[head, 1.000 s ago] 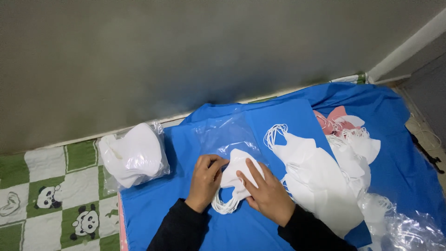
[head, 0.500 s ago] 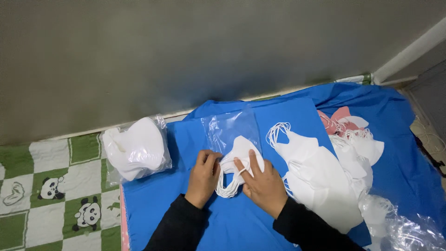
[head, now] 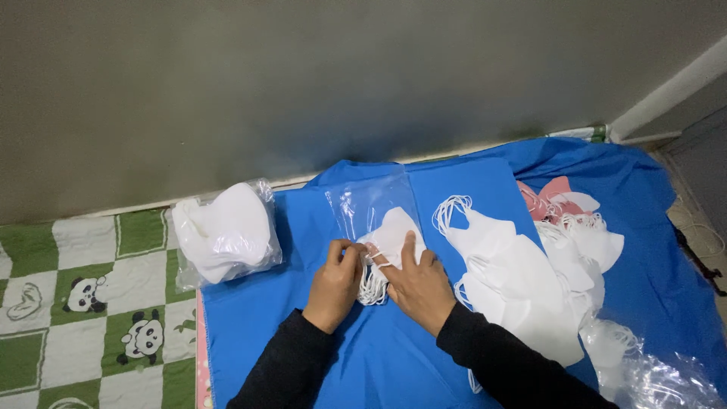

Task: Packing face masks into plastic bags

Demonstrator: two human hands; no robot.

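Masks (head: 394, 236) lie under right fingers (head: 409, 246), bag-bound.

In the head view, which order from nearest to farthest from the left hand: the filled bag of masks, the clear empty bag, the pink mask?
From the left hand:
1. Clear empty bag, just above the hand, on the blue cloth.
2. Filled bag of masks, to the left, at the cloth's edge.
3. Pink mask, far to the right, beyond the loose white masks.
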